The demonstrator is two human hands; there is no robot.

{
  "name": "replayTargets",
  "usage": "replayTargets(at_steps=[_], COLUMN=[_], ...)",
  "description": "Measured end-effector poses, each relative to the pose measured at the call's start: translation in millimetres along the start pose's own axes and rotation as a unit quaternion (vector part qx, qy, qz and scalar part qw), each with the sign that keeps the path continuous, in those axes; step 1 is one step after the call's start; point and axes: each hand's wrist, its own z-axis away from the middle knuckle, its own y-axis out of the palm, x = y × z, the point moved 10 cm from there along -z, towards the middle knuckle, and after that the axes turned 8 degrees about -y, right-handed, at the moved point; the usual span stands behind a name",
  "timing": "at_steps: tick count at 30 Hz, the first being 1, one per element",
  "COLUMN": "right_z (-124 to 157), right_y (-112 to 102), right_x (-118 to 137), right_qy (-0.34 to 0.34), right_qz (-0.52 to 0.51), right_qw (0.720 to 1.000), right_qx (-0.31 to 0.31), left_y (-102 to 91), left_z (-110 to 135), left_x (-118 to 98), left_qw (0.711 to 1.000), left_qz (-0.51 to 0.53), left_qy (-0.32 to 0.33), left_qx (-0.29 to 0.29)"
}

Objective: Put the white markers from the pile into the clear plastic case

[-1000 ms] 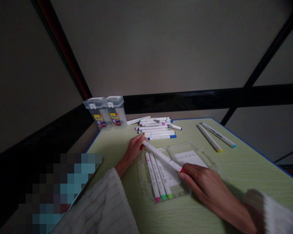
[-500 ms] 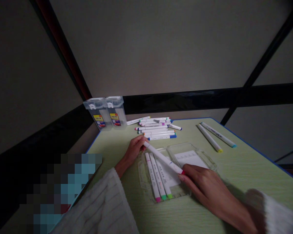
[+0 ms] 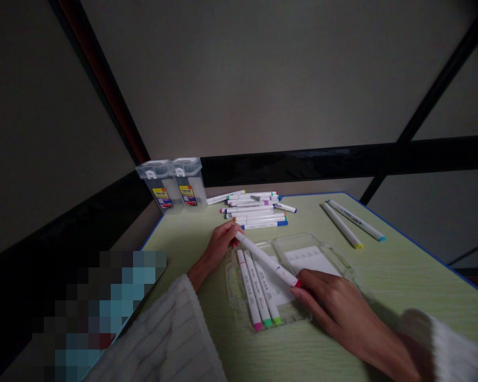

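I hold a white marker with a red end [image 3: 267, 260] between both hands, slanted over an open clear plastic case [image 3: 239, 297]. My left hand [image 3: 218, 245] pinches its far end. The fingertips of my right hand [image 3: 334, 307] grip the red end. In the case's left half lie three white markers [image 3: 258, 297] with pink, green and light green ends. The case's other half [image 3: 342, 262] holds a white paper card [image 3: 308, 259].
A heap of several white markers [image 3: 255, 209] lies at the back of the green table [image 3: 402, 276]. Two clear marker boxes [image 3: 175, 183] stand upright at the back left. Two loose markers [image 3: 352, 223] lie at the right. A blurred-out patch sits at the lower left.
The marker between my hands has shifted very slightly; both hands stay in place.
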Motion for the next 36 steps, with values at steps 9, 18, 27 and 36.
replayTargets(at_steps=[9, 18, 27, 36], right_z=[0.2, -0.8, 0.9, 0.6], right_y=[-2.1, -8.6, -5.2, -6.1], right_x=[1.8, 8.1, 7.5, 9.7], right_qy=[0.001, -0.013, -0.014, -0.025], right_qz=[-0.008, -0.006, 0.004, 0.007], right_qw=[1.000, 1.000, 1.000, 1.000], right_qx=[-0.007, -0.027, -0.013, -0.018], left_y=[-1.1, 0.3, -3.2, -4.0], left_z=[0.3, 1.9, 2.4, 3.6], left_x=[-0.7, -3.6, -3.2, -4.5], left_qw=[1.000, 1.000, 1.000, 0.999], left_qz=[0.011, 0.006, -0.006, -0.020], left_qy=[0.005, -0.001, -0.009, -0.013], left_qx=[-0.002, -0.006, -0.028, -0.036])
